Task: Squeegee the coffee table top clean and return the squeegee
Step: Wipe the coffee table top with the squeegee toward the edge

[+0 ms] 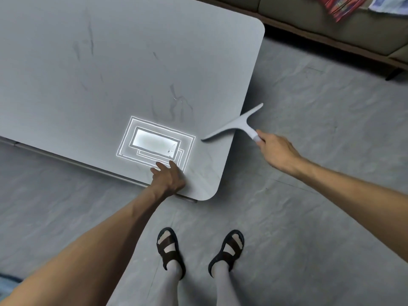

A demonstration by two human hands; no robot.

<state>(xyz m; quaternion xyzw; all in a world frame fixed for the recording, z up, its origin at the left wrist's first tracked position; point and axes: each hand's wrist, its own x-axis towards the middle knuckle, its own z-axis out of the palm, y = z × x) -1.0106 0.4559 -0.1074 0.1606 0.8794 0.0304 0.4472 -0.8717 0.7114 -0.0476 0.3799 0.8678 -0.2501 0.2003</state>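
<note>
While the grey counter (92,69) fills the far left, faint dark streaks mark its top. A sofa (331,27) stands far right on the floor (309,195). The left hand (169,177) rests spread flat on the counter's near right corner, gripping nothing. The right hand (274,151) closes its grip on the handle of the white squeegee (237,124), its blade over the counter's right edge.

Looks like a home living room — low grey coffee table (132,62) near a beige sofa (320,23) strewn with cloth (340,6), grey floor (309,217).
</note>
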